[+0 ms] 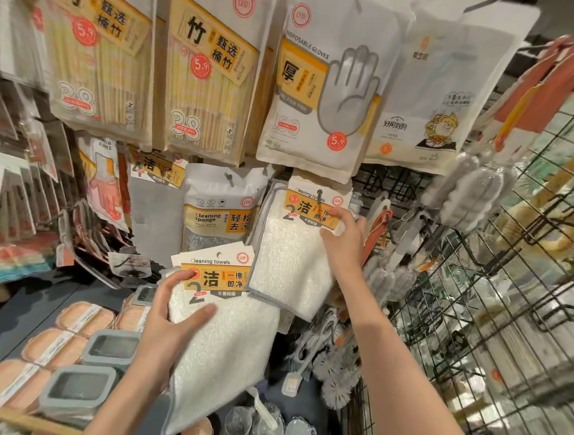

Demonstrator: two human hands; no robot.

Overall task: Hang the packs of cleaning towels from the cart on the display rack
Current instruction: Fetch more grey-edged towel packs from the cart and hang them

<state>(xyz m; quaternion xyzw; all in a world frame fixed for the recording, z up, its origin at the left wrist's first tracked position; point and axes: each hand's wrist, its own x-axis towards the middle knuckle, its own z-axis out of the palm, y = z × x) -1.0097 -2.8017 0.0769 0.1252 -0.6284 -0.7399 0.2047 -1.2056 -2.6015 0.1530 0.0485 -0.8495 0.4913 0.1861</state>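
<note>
My left hand (170,325) grips a stack of cleaning towel packs (224,343), white cloths with grey trim and yellow card labels, held low at centre. Another cleaning towel pack (296,252) hangs on a hook (319,196) of the display rack, tilted. My right hand (344,237) holds that pack at the right edge of its yellow label card, fingers pinched on it. The cart is out of view.
Bamboo chopstick packs (204,73), disposable glove packs (323,93) and a cleaning sponge pack (222,209) hang around the hook. A black wire grid panel (498,302) with brushes stands at right. Grey containers (110,347) and peach sponges (49,346) lie on the shelf below.
</note>
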